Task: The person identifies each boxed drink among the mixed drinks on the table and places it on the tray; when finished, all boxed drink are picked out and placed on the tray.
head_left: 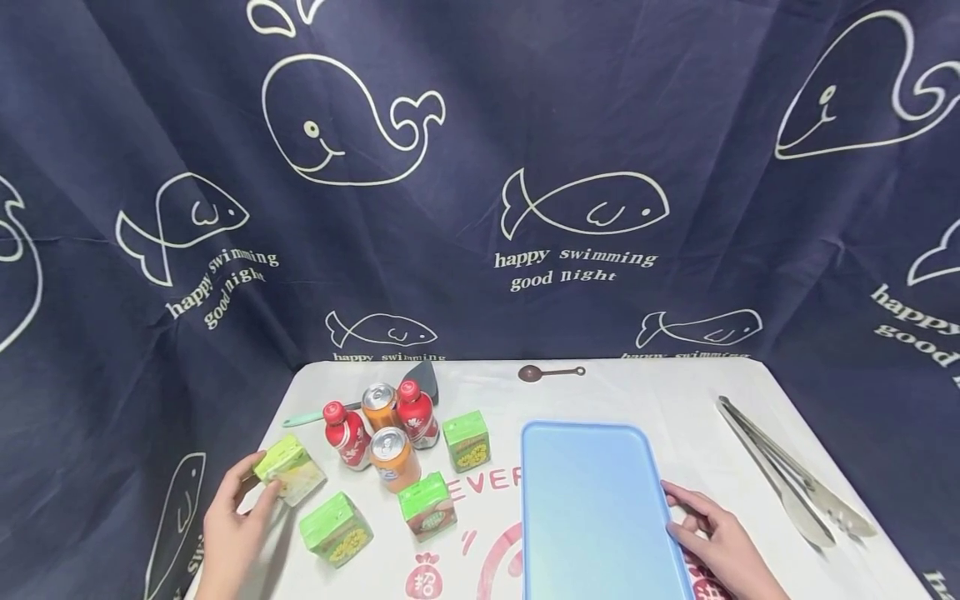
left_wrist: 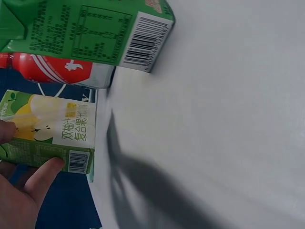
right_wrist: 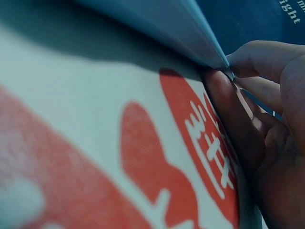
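At the table's left side, my left hand (head_left: 238, 521) holds a yellow-green juice carton (head_left: 298, 477) between thumb and fingers. The left wrist view shows that carton's pear picture, its barcode and a fingertip on its lower side. My right hand (head_left: 712, 533) pinches the right edge of a light blue rectangular tray (head_left: 592, 508). In the right wrist view, its thumb and fingers meet at the tray's rim (right_wrist: 217, 57), just above the printed tablecloth. Near the left hand stand green juice cartons (head_left: 337, 529), two red-capped bottles (head_left: 347, 437) and two orange cans (head_left: 395, 460).
Behind the bottles lies a spatula (head_left: 318, 415) with a mint handle and dark blade. A brown measuring spoon (head_left: 551, 372) is at the back edge. Metal tongs (head_left: 780, 475) lie at the right. A dark blue curtain (head_left: 465, 125) surrounds the white table's far sides.
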`<state>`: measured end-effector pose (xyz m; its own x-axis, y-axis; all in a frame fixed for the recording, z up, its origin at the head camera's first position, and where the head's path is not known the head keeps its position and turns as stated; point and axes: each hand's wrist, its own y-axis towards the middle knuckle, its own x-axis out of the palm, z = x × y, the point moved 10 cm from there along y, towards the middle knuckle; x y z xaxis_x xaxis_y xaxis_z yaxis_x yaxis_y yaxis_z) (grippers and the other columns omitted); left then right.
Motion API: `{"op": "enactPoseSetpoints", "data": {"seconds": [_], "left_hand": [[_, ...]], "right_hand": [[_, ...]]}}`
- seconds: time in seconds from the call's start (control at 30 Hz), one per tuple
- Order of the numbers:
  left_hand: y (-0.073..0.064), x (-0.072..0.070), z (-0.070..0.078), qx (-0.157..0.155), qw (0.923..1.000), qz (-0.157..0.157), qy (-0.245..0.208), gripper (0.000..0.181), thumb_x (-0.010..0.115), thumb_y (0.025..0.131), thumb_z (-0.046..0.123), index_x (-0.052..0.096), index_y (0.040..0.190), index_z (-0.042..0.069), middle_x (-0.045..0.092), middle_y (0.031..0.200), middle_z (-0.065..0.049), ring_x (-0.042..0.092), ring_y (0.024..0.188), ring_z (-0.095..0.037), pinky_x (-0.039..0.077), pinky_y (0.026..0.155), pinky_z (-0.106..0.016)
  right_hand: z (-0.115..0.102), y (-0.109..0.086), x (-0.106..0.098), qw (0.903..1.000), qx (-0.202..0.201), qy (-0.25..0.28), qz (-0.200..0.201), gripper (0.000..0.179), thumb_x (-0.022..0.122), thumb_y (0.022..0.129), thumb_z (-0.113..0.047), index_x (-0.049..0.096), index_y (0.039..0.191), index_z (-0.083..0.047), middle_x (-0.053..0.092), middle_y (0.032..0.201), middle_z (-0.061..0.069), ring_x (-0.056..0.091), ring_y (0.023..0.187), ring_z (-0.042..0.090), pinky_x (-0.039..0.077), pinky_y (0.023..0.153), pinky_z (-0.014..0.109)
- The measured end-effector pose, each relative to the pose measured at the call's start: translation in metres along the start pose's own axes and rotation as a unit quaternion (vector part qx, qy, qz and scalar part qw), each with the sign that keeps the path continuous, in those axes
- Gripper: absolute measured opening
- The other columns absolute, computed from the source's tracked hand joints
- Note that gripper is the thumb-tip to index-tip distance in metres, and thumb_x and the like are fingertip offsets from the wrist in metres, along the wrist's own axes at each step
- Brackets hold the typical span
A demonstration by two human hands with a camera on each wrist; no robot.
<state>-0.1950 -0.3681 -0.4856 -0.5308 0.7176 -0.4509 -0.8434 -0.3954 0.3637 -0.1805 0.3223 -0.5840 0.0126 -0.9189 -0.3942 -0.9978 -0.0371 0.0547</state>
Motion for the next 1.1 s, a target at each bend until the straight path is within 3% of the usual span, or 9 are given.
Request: {"op": "enactPoseSetpoints", "data": {"seconds": [0.33,0.57,0.9,1.1], "left_hand": [[0.0,-0.008,0.019,0.012,0.9998,-0.003,-0.012,0.057,0.077,0.088,-0.011,0.064,0.14,0.006,0.065,0.12,0.012,0.06,0.104,0.011,0.054,0.07,-0.008],[0.0,-0.009,0.032,0.016,0.9995,-0.006,-0.028,0.057,0.077,0.088,-0.011,0.064,0.141,0.007,0.064,0.125,0.015,0.061,0.108,0.008,0.055,0.073,-0.009],[0.0,-0.012,0.057,0.063,0.9965,-0.007,-0.055,0.057,0.074,0.087,-0.017,0.064,0.14,0.002,0.067,0.128,0.014,0.063,0.111,0.006,0.056,0.074,-0.01],[0.0,-0.01,0.071,0.074,0.9957,-0.014,-0.054,0.055,0.074,0.087,-0.017,0.065,0.139,0.002,0.067,0.128,0.011,0.063,0.112,0.004,0.056,0.074,-0.01]], "right_hand": [[0.0,0.0,0.002,0.9999,0.007,0.006,-0.01,0.054,0.073,0.097,-0.007,0.054,0.147,0.003,0.065,0.115,0.008,0.058,0.062,0.02,0.051,0.052,0.032],[0.002,0.0,0.002,0.9995,0.024,0.015,-0.016,0.055,0.072,0.098,-0.008,0.053,0.148,0.003,0.064,0.116,0.01,0.057,0.06,0.021,0.051,0.049,0.033],[0.005,0.001,0.003,0.9993,0.027,0.016,-0.021,0.055,0.072,0.099,-0.009,0.052,0.149,0.001,0.063,0.118,0.01,0.057,0.061,0.021,0.051,0.049,0.033],[0.006,0.001,0.003,0.9994,0.025,0.015,-0.02,0.055,0.072,0.099,-0.009,0.053,0.149,0.001,0.063,0.118,0.01,0.057,0.061,0.021,0.052,0.051,0.033]]}}
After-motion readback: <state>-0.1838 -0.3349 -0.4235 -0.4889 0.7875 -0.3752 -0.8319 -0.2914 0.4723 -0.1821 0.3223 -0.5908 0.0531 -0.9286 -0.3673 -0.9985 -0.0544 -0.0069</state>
